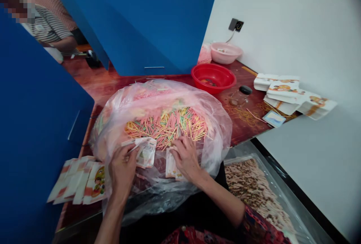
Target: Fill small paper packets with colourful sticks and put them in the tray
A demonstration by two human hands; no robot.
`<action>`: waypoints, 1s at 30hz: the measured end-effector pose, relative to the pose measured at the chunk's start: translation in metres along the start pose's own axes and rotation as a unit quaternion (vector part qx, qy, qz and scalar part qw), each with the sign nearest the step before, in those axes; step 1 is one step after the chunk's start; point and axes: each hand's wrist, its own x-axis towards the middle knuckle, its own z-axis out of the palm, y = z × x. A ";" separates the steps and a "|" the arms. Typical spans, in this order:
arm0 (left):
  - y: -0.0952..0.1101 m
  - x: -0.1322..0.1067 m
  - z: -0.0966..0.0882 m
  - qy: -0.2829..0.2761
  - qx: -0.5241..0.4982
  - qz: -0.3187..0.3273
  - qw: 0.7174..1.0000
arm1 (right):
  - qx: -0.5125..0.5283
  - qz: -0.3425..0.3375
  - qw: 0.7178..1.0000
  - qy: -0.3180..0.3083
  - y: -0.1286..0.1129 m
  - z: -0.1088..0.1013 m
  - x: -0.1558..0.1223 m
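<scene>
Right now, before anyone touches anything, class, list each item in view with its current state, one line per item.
Left hand: pinching a paper packet.
Right hand: resting on a second packet.
Plastic bag: open, full of coloured sticks.
Glass jar: black lid on.
Red basin: upright, something in the bottom.
Pink basin: upright.

A printed paper sachet (146, 153) stands tilted just right of the left fingers (127, 157), a second sachet (170, 165) sits under the right fingertips (180, 150), and loose coloured sticks (166, 127) heap just beyond both.
</scene>
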 end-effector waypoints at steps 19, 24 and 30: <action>0.040 -0.012 0.042 -0.309 -0.258 -0.154 0.902 | 0.221 -0.036 0.968 -0.114 0.014 -0.015 0.036; 0.035 -0.013 0.050 -0.242 -0.209 -0.123 0.939 | 0.060 0.070 0.994 -0.054 0.033 -0.019 0.050; 0.032 -0.016 0.051 -0.182 -0.188 -0.111 0.959 | -0.274 0.187 0.942 -0.051 0.053 -0.016 0.075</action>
